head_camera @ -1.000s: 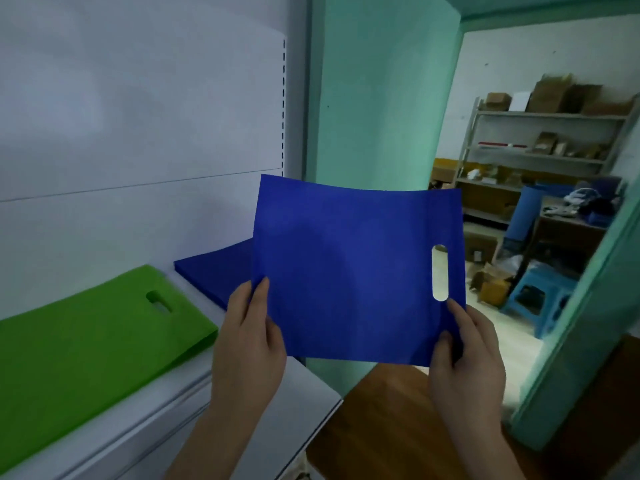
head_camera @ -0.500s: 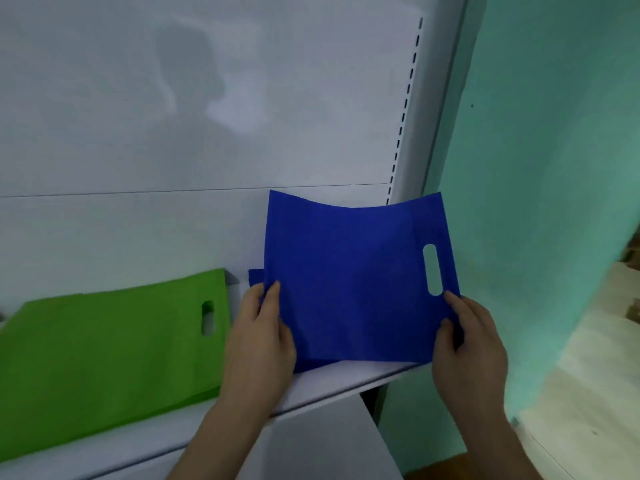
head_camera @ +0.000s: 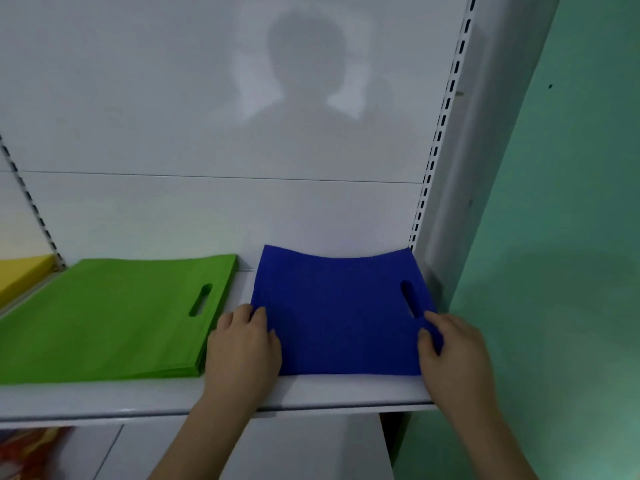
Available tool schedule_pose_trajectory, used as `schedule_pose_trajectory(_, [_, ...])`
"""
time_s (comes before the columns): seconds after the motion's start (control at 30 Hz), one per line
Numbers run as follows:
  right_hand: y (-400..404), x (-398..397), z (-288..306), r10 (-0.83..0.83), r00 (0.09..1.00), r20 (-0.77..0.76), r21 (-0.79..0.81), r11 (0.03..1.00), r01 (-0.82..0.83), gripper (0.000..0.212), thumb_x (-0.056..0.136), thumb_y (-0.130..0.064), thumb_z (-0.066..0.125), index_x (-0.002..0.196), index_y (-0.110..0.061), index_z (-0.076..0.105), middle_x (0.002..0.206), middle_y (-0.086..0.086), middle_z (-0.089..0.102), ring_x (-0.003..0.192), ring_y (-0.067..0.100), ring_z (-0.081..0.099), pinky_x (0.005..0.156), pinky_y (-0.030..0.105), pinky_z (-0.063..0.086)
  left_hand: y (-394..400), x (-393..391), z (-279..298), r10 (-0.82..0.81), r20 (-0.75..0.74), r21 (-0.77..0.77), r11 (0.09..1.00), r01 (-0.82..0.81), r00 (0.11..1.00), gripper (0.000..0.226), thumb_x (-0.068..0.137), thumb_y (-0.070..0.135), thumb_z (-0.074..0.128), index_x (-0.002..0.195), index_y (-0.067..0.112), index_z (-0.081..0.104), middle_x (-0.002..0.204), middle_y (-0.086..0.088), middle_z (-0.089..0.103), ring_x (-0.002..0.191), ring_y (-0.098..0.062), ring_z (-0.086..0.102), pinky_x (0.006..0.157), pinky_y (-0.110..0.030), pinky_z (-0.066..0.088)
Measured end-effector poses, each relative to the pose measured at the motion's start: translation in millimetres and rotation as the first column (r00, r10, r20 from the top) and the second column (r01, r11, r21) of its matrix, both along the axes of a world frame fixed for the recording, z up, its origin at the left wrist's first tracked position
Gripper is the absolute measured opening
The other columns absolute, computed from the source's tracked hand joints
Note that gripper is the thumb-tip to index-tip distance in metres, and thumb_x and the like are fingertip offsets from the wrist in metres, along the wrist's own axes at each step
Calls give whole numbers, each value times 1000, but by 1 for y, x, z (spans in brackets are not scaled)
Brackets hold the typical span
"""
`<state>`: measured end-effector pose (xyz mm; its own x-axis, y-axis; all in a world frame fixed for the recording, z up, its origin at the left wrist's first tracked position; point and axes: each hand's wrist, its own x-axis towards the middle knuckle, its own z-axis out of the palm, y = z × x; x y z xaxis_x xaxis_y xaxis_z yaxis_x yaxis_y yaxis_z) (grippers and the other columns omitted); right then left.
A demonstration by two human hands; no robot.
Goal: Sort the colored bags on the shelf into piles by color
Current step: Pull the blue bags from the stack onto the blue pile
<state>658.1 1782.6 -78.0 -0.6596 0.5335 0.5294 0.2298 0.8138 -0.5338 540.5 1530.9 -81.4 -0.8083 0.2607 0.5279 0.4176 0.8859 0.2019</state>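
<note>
A blue bag [head_camera: 341, 306] with a cut-out handle lies almost flat at the right end of the white shelf [head_camera: 311, 393], its far edge still bowed up. My left hand [head_camera: 242, 344] pinches its near left corner. My right hand [head_camera: 450, 348] pinches its near right corner, just below the handle slot. A pile of green bags [head_camera: 104, 317] lies flat to the left of it, a narrow gap between them. Whether more blue bags lie underneath is hidden.
A yellow pile [head_camera: 20, 275] shows at the far left edge, beyond a slotted upright. The shelf's right upright [head_camera: 440, 133] and a teal wall [head_camera: 561, 237] stand close to the right of the blue bag. A white back panel closes the shelf behind.
Both hands brought the blue bag from held upright in front of me down onto the right end of the shelf. The view turned from the doorway to face the shelf.
</note>
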Motion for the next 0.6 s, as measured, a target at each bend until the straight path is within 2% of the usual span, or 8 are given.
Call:
schedule_pose_trajectory(0.13, [4,-4,-3,-23,999,44,-20,999,24,33,90,-14,61,121,-3,65,117,8,65,108,26,54,92,36,46,2,-1,-3,43,-14,-46,998,-44,999,12,73,17,74,77,10,65,86,-8,64,73,-31,56,60,-38,49])
schedule_pose_trajectory(0.3, [8,-11,-2,-38,995,91,-13,999,39,33,91,-16,60,121,-3,65,121,8,63,109,27,55,92,37,48,4,0,-4,123,34,-73,990,-120,992,18,76,26,75,77,10,66,99,-13,68,80,-34,61,64,-39,51])
schedule_pose_trajectory(0.43, [11,-14,-4,-43,993,106,-13,999,44,32,91,-17,60,118,-2,66,121,9,64,107,29,57,91,41,51,3,0,-5,118,16,-66,991,-117,993,20,77,28,73,69,13,62,86,-9,67,72,-30,57,60,-36,47])
schedule_pose_trajectory(0.6, [12,-14,-7,-46,995,90,-33,998,49,30,91,-15,60,116,-3,67,116,10,67,103,33,60,89,46,53,0,2,-9,116,-9,-37,993,-116,993,19,82,33,66,74,16,64,83,-4,65,74,-26,54,62,-36,47])
